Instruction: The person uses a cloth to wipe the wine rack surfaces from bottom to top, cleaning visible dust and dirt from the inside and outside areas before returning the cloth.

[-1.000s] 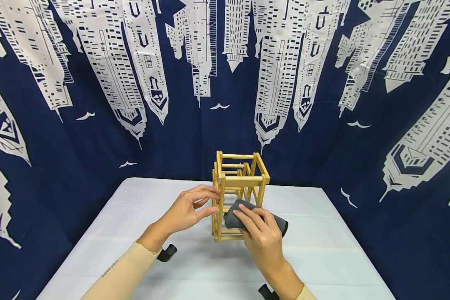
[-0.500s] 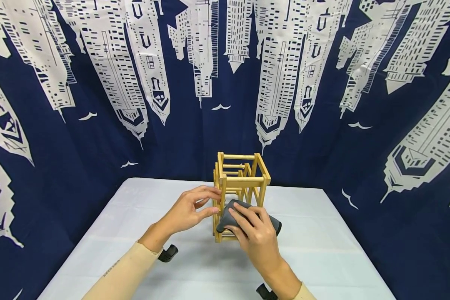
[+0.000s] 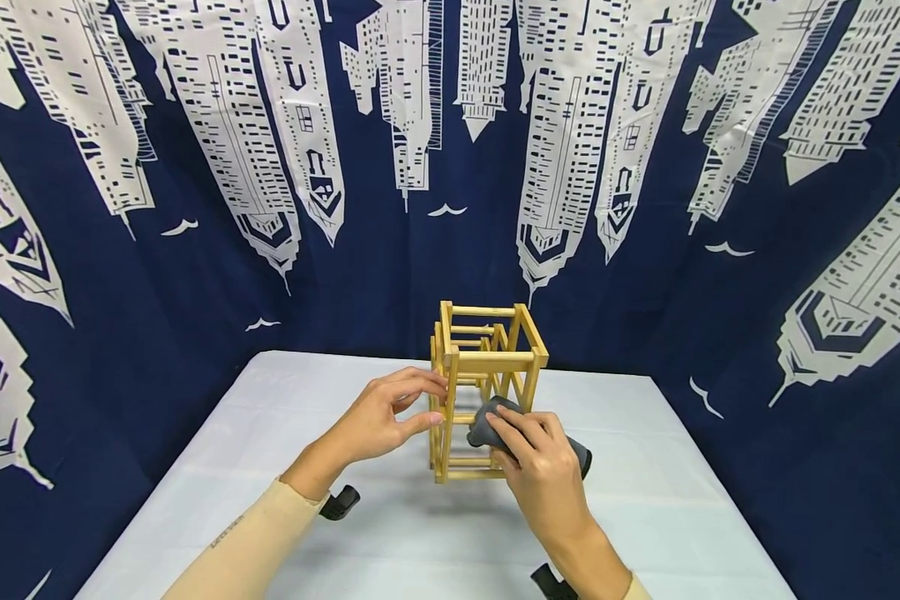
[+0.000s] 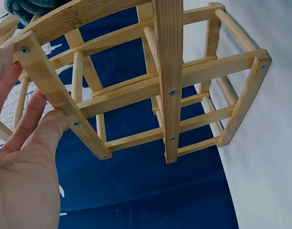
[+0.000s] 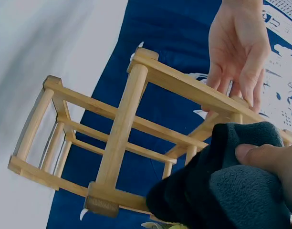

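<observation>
- A person's left hand (image 3: 386,417) is lightly holding a wooden rack (image 3: 492,362), its thumb and fingers spread apart but bending about the near left upright.
- The right hand (image 3: 546,471) is pinching a dark grey cloth (image 3: 483,427) between its thumb and bent fingers, the soft fabric bunching beneath them.
- The cloth is hanging at the near right side of the rack, hiding part of an upright; how much of it is touching the wood is hard to tell.
- The rack is staying upright between the two hands, over the middle of a white table (image 3: 652,500), while small screws are dotting its slats.
- A pale sleeve (image 3: 247,542) is covering the left forearm, and a black device (image 3: 341,502) is jutting out near that wrist.
- Behind, a navy curtain (image 3: 390,283) is displaying upside-down white skyscrapers.
</observation>
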`<state>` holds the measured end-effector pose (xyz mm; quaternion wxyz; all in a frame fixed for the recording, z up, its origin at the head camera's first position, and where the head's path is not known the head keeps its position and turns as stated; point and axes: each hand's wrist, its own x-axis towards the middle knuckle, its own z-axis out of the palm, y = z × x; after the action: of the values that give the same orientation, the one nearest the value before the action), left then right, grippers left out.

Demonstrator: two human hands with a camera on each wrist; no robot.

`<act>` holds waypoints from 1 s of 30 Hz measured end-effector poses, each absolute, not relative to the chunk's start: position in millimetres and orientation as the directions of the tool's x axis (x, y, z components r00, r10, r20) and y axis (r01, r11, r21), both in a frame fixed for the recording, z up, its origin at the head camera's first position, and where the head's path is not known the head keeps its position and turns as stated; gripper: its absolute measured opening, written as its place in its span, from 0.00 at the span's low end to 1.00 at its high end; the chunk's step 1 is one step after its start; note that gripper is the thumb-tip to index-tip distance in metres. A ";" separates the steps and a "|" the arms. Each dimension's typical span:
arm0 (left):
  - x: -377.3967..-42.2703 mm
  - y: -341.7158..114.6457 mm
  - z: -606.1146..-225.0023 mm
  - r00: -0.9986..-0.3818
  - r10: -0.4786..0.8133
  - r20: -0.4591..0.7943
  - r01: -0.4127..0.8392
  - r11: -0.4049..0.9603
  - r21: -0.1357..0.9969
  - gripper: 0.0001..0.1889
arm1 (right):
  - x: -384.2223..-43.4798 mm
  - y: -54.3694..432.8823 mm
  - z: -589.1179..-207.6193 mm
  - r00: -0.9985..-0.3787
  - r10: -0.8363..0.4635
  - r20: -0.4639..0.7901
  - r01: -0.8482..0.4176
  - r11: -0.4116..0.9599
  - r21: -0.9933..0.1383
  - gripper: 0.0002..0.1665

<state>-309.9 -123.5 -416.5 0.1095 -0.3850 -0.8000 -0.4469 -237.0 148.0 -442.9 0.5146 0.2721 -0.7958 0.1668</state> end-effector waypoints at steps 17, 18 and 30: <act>-299.0 -116.2 -436.3 -0.732 0.425 0.533 0.655 0.221 0.723 0.19 | -242.6 133.8 -447.9 -0.323 -0.202 0.925 -0.690 0.719 -0.083 0.36; -295.8 -115.1 -440.4 -0.749 0.396 0.531 0.636 0.203 0.745 0.21 | -241.4 135.2 -447.6 -0.326 -0.188 0.927 -0.696 0.711 -0.101 0.35; -263.6 -93.3 -496.0 -0.888 0.233 0.395 0.450 0.270 0.851 0.54 | -244.4 138.5 -421.1 -0.239 -0.016 0.971 -0.741 0.649 -0.171 0.32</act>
<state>-263.6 -93.3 -496.0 0.0960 -0.2158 -0.7910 -0.5644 -244.4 138.5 -421.1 0.5574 0.2644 -0.7167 0.3252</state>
